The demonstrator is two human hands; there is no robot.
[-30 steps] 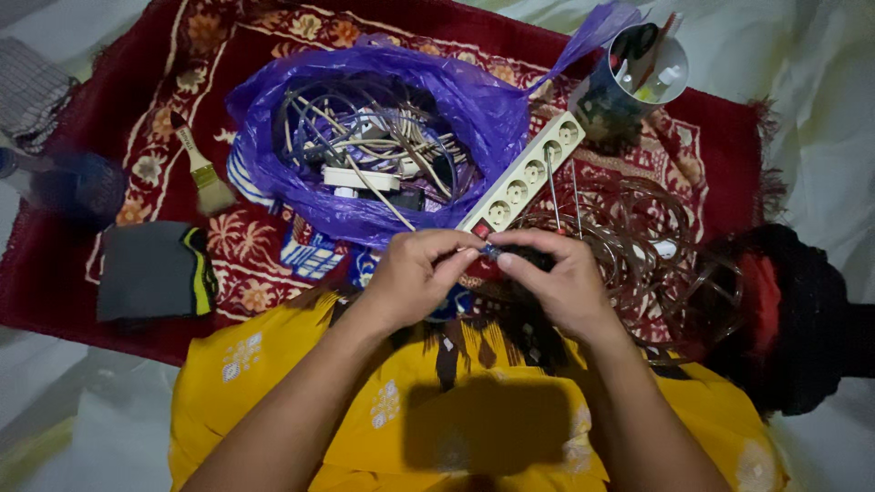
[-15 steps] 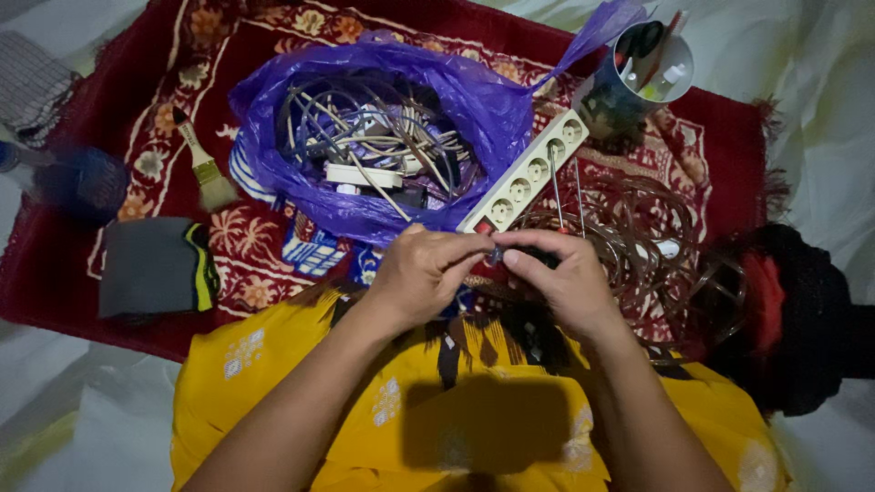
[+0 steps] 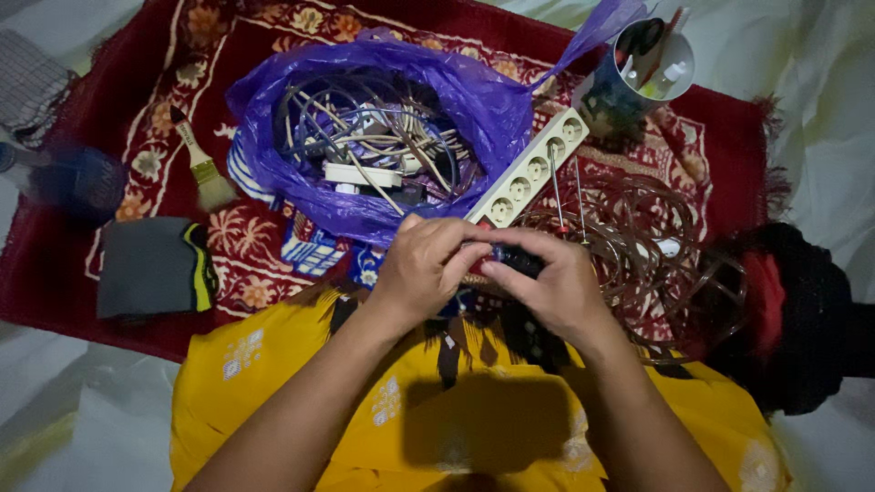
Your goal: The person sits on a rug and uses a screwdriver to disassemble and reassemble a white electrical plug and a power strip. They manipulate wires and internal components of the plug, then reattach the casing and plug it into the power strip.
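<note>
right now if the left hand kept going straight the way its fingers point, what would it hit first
The left hand points right, at the small dark object both hands hold, with the right hand just behind it. That object comes first, though depth is hard to judge.

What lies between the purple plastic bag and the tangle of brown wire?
In the head view, a cream power strip lies diagonally between the purple bag and the brown wire tangle, its lower end near both hands.

A dark red rug (image 3: 729,146) with a floral border is spread over a pale sheet (image 3: 820,64), which is seen creased at the right and along the lower left. Part of a wire mesh (image 3: 27,82) is shown at the upper left edge. The scene is dimly lit — the corners are left in shadow, the rug's middle brighter.
</note>
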